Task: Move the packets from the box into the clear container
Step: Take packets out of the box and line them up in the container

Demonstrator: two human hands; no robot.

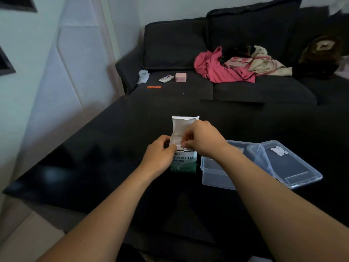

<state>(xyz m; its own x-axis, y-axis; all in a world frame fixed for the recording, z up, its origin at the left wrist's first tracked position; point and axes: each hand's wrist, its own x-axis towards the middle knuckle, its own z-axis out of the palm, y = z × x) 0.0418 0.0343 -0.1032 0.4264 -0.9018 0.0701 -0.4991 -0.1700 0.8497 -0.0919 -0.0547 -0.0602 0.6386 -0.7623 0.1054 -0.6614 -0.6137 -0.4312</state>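
Note:
A small white and green box (186, 162) stands upright on the black table (94, 157), its top flap (182, 124) raised. My left hand (160, 156) grips the box's left side near the top. Over the opening, my right hand (203, 138) pinches white packets (177, 140) that stick up out of the box. The clear container (213, 172) sits just right of the box, partly behind my right forearm. Its inside is mostly hidden.
The container's clear lid (290, 163) leans on its right side. Behind the table is a dark sofa (217, 53) with pink clothes (219, 67), a pink case (180, 77), a small packet (166, 78) and an orange item (154, 87). A wall stands left.

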